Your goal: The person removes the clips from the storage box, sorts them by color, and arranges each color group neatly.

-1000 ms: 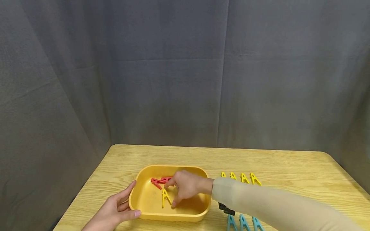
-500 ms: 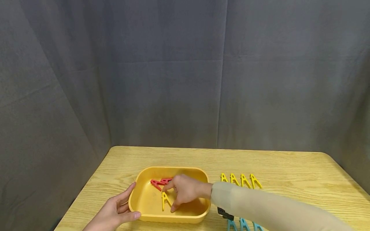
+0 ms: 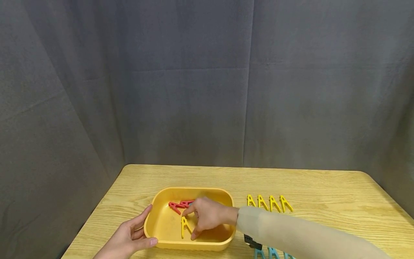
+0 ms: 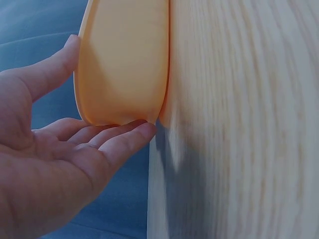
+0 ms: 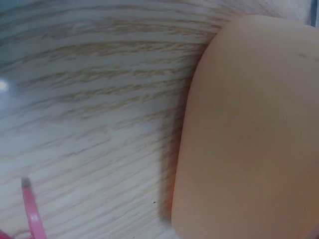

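In the head view, my left hand (image 3: 127, 233) grips the left end of a yellow-orange plastic tub (image 3: 191, 245). Its thumb lies at the near rim and the other fingers spread along the outer wall; the left wrist view shows fingertips against the tub wall (image 4: 124, 59). Inside the tub, my right hand (image 3: 210, 217) pinches a yellow clothespin (image 3: 183, 226) between index finger and thumb, one at each end. Red clothespins (image 3: 175, 207) lie just behind it on the tub floor, with a bit of teal beside them. My right hand covers part of the tub's inside.
To the right of the tub stands a row of yellow clothespins (image 3: 272, 203) on the wooden table (image 3: 323, 190). Teal clothespins (image 3: 273, 253) lie nearer, partly under my right sleeve (image 3: 300, 230). A red clothespin (image 5: 32, 211) shows at the right wrist view's lower left.
The whole head view has shifted slightly, so the table sits a little lower. My right index finger and thumb stay at the yellow clothespin; the left hand keeps its grip.
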`<action>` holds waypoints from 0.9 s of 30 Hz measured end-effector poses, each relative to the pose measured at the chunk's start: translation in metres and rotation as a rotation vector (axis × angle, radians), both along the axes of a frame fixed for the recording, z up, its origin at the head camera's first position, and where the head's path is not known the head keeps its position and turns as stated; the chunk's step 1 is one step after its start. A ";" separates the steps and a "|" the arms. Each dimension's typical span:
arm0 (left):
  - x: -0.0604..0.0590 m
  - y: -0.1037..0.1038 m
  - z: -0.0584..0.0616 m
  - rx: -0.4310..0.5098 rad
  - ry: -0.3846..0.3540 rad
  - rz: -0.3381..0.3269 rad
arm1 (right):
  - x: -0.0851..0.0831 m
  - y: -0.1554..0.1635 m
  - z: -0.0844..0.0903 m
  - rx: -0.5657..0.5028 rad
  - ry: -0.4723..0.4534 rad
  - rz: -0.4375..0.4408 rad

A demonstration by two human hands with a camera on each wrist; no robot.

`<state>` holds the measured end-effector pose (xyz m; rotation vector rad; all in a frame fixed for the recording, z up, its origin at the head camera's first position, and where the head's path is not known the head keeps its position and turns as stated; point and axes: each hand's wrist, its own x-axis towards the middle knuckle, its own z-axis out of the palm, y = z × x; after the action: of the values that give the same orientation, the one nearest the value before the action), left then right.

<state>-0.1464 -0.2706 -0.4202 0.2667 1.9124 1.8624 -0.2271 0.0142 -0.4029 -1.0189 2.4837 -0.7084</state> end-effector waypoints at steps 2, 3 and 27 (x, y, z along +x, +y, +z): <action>0.000 0.000 -0.001 -0.002 0.001 -0.003 | 0.000 0.001 0.000 -0.007 0.000 -0.006; 0.000 0.000 -0.001 0.000 0.003 -0.005 | 0.000 0.001 0.001 -0.013 -0.002 -0.010; -0.002 -0.007 -0.004 -0.003 0.005 -0.011 | 0.017 0.019 0.032 -0.317 -0.221 -0.052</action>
<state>-0.1484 -0.2776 -0.4246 0.2805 1.9130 1.8539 -0.2100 0.0329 -0.3706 -0.9235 2.2584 -1.1916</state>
